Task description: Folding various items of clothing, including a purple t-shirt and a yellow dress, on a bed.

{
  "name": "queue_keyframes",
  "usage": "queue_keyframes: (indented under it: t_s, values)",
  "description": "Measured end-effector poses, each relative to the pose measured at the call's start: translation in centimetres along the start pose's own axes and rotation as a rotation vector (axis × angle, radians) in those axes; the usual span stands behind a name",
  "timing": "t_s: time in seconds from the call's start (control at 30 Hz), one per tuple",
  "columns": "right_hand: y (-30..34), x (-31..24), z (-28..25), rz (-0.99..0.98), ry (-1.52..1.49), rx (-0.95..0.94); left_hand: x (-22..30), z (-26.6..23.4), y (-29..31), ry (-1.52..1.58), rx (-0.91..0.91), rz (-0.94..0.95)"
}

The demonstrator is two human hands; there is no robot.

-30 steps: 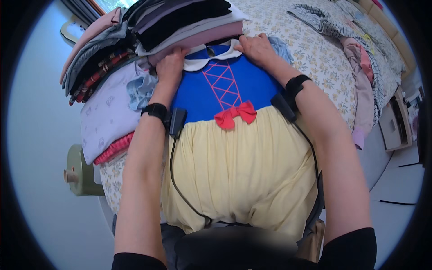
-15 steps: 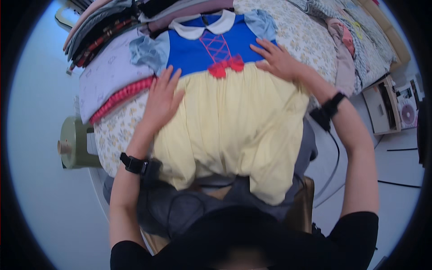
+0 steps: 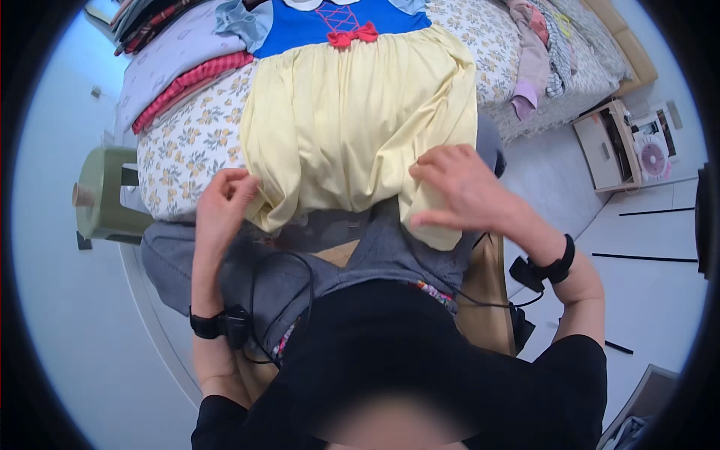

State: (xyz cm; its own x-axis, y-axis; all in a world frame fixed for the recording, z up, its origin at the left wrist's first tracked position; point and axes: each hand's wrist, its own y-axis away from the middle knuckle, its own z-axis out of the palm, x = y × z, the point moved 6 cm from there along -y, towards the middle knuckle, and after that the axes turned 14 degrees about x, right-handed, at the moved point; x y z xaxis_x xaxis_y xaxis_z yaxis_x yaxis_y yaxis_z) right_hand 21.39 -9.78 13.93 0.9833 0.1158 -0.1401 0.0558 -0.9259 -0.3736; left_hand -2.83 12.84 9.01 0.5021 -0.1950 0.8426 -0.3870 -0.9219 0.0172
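The dress (image 3: 349, 112) stretches lengthwise away from the left hand (image 3: 223, 204), pinching its near-left corner, and the right hand (image 3: 465, 189), spread over its near-right.

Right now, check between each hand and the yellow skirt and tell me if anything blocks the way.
Nothing visible does: the left hand is at the lower left edge of the yellow skirt, the right hand over its lower right part, no other item between.

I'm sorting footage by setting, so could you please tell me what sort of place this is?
Probably a bedroom: a wide bed with a white flower-patterned fabric cover, a beige headboard-like panel, and a pile of folded lilac and red-checked cloth.
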Motion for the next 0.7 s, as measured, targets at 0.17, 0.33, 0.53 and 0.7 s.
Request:
queue_keyframes:
  t_s: [0.17, 0.33, 0.53, 0.7]
  values:
    - [2.9, -1.2, 1.5, -0.192, 0.346, 0.007, 1.4, 2.7, 3.6, -0.497, 0.086, 0.472]
    - [2.3, 2.7, -6.3, 0.429, -0.183, 0.256, -3.6, 5.3, 1.4, 0.154, -0.167, 0.133]
    - [7.1, 6.0, -16.8, 0.57, -0.487, 0.454, 4.4, -0.3, 5.7, 0.984, -0.318, -0.116]
    - [11.3, 7.1, -10.4, 0.682, -0.49, -0.319, -0.1, 1.3, 7.7, 0.559, -0.606, -0.237]
